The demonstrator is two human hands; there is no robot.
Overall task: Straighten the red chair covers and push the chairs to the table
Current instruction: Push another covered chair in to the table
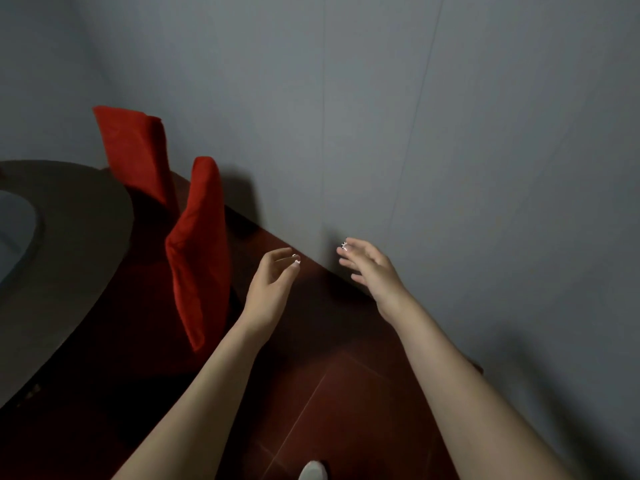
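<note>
A grey wall fills the view from 11 o'clock round to 4 o'clock, with two thin vertical seams running down it; below it a dark red tiled floor spreads from the centre down to 6 o'clock, meeting the wall along a slanting line. A round, dull brown counter takes the 9 o'clock side, its rim curving from the upper left down to 8 o'clock; a paler grey inset shows at the far left edge of it.

Two chairs stand at the counter's rim, each back dressed in a red cover; the far cover sits at 10 o'clock, its top edge uneven with one corner poking up; the near cover lies just left of centre, seen edge-on, leaning and creased along its side. The seats under both are lost in shadow.

Two bare forearms reach in from 6 and 5 o'clock. The left hand hovers just right of the near cover, apart from it, fingers released and lightly bent, grasping nothing; the right hand hangs at 3 o'clock of the left one, before the wall's foot, fingers likewise loose and empty.

A white shoe tip shows at 6 o'clock.
</note>
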